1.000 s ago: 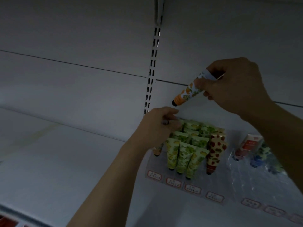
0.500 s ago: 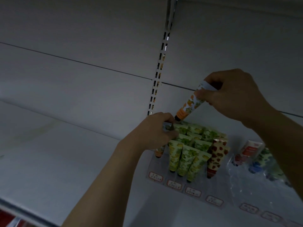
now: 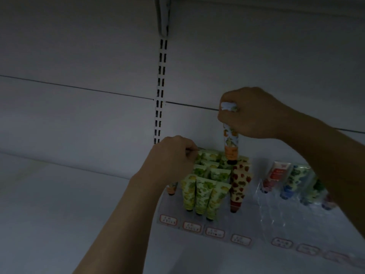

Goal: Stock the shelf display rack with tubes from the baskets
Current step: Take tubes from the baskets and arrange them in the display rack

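Step in hand: insertion. Grips orange tube [image 3: 230, 147] by its crimped end in right hand [image 3: 254, 113], upright, cap down, cap just above rear row of display rack [image 3: 197, 224], behind green tubes [image 3: 201, 190]. Sets left hand [image 3: 169, 161], fingers curled, at rack's rear left corner; cannot tell what it grips. Next move, by judgement: lower straight into a free rear slot, then release.

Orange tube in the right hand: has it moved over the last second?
Yes: the orange tube swung upright and came down, cap first, to the rack's green tubes.
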Available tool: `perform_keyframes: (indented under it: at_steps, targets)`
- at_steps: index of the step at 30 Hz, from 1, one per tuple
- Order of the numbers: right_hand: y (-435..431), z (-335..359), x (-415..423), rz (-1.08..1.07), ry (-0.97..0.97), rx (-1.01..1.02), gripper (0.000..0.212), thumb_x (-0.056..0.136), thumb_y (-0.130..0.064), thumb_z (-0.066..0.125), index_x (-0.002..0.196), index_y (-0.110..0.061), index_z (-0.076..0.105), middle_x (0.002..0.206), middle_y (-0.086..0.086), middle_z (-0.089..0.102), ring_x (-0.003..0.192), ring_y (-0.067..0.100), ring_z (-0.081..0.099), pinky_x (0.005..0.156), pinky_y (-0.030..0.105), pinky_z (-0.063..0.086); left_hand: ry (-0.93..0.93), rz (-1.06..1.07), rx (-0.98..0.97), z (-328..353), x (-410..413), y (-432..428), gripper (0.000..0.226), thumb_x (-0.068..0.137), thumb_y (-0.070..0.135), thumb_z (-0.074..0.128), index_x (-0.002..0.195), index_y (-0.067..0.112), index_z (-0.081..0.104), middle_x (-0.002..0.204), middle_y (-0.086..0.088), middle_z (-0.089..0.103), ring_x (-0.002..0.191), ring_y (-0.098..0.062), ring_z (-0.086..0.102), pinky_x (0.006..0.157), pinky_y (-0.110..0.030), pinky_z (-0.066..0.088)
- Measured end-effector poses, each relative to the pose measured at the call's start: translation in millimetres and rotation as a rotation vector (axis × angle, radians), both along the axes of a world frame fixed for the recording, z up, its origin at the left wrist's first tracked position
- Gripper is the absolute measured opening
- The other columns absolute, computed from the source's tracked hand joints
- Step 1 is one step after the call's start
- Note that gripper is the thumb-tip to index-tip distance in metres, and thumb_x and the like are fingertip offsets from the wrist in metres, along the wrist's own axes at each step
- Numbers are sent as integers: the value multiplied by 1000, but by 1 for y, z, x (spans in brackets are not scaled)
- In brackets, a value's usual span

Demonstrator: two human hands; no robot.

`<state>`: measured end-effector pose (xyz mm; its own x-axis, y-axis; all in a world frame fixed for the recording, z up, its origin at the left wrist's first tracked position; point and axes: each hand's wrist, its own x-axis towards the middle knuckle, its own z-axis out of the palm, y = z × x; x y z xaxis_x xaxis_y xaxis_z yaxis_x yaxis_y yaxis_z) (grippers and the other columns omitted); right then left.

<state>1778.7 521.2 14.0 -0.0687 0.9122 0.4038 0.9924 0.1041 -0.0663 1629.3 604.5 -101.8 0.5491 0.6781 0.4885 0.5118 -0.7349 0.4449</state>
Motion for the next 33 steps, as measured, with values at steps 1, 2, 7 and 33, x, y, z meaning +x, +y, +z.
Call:
perform_keyframes:
  at_steps: [1,2,7,33]
  targets:
    - [1,-1,1,-18,-14,-70,26,91,-23,49,75,-4,54,76,8,57,75,25,55,65,32,40,23,8,-2,0,2,-1,23,95,23,51,106,26,71,101,4,69,88,-13,61,76,-23,49]
    - [2,-2,1,-22,-21,-144,25,93,-22,48,75,-4,53,78,9,59,77,26,58,67,32,44,30,14,-7,1,4,-1,22,94,23,52,104,26,71,101,3,70,89,-15,62,78,-26,50]
    - [8,-11,2,-11,-22,-278,6,92,-19,56,91,-18,62,84,1,63,52,9,62,56,28,54,21,27,-82,2,5,1,18,94,23,55,94,35,68,100,6,69,95,-17,62,86,-35,51]
    - [26,-59,20,36,-195,-201,14,82,-16,68,87,-6,75,92,8,71,82,18,62,70,22,44,32,196,-12,17,29,-5,6,83,21,70,83,15,72,95,-9,68,86,-21,61,75,-30,54]
